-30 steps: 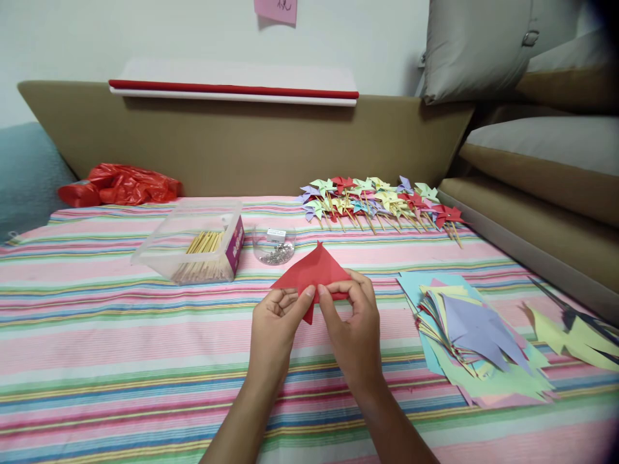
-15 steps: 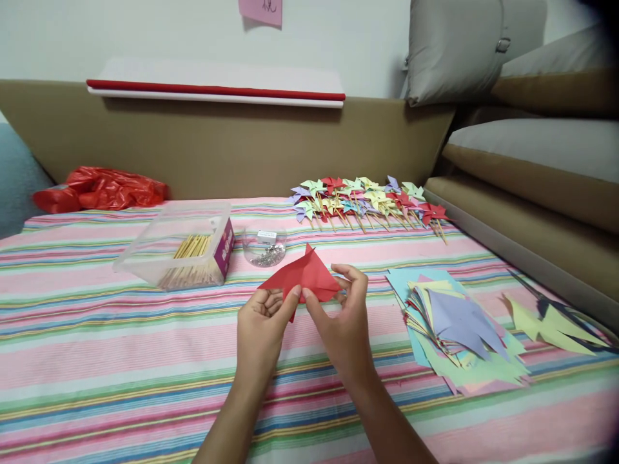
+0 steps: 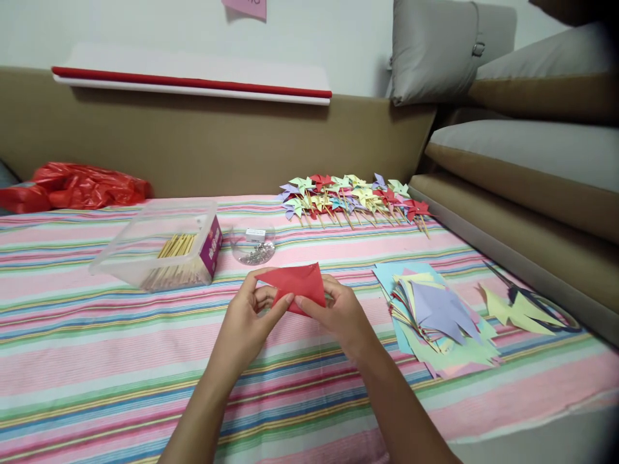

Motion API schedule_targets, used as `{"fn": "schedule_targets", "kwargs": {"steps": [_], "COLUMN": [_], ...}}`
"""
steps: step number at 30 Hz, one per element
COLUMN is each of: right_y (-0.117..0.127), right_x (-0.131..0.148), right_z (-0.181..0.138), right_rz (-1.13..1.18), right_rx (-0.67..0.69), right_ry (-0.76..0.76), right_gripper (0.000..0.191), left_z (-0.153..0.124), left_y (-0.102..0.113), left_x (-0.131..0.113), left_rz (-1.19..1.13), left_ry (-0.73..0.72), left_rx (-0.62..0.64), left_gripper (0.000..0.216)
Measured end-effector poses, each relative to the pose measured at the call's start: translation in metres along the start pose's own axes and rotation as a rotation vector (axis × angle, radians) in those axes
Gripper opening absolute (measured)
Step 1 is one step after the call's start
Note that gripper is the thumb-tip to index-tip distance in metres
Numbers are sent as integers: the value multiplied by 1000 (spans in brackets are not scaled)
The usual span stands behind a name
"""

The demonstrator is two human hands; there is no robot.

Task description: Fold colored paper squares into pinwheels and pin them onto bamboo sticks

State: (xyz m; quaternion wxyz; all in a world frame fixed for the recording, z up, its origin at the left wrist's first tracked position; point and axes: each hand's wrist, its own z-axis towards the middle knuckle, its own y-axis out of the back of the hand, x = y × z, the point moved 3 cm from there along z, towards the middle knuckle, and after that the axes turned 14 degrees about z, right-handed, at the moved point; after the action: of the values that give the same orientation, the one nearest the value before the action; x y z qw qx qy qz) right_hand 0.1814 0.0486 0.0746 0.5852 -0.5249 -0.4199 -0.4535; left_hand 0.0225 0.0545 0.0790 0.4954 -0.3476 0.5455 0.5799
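Between my two hands is a piece of red paper [image 3: 300,283], held up over the striped cloth. It looks partly folded, with one point reaching left and a corner at the upper right. My left hand [image 3: 255,309] pinches its lower left edge, the thumb in front and the fingers behind. From the other side my right hand [image 3: 336,309] grips it, thumb tip close to the left thumb tip. Part of the paper's lower edge is hidden behind the thumbs. Just beyond it stands a round clear container [image 3: 253,245] of small metal pieces.
A clear plastic box [image 3: 155,258] of wooden sticks stands left. Finished paper pinwheels [image 3: 358,196] lie at the back. To the right are stacked cut papers [image 3: 440,316], a yellow cut paper [image 3: 517,310] and scissors [image 3: 536,299]. A red plastic bag [image 3: 87,187] lies back left.
The red paper has been turned and folded in my hands; its top point no longer stands up. The right fingers have closed in on it. The view has shifted slightly right.
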Motion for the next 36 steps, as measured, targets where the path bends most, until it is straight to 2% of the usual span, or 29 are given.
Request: {"fn": "schedule_targets", "kwargs": {"steps": [8,13,18,22,25,28,36], "right_y": [1,-1,-7,-21,-29,-33,-36], "right_x": [-2,-3,-8,-13,-16,-19,-22], "right_z": [0,-1,-2,-4,-7,-9,-12], "right_rz": [-146,-63,369,659,711,704,634], "right_rx": [63,69,-125,-191,-228,-242,-232], "right_ry": [80,-1,-87,-116,-113,-117,-149], "right_gripper": [20,25,23,19,18,18,28], "left_z": [-1,-1,-3,-8,-11,-11,-12], "left_y": [4,5,-2,-23,-35,-37,-32], "left_x": [-1,-3,-2,6,11,11,11], "left_rz": [-34,-64,-289,-394,-436,-489,-480], "left_ry": [58,67,152,216,227,237,250], "left_rx": [67,74,-23,-132,-224,-274,-307], "left_gripper": [25,25,49,33,24,23,25]}}
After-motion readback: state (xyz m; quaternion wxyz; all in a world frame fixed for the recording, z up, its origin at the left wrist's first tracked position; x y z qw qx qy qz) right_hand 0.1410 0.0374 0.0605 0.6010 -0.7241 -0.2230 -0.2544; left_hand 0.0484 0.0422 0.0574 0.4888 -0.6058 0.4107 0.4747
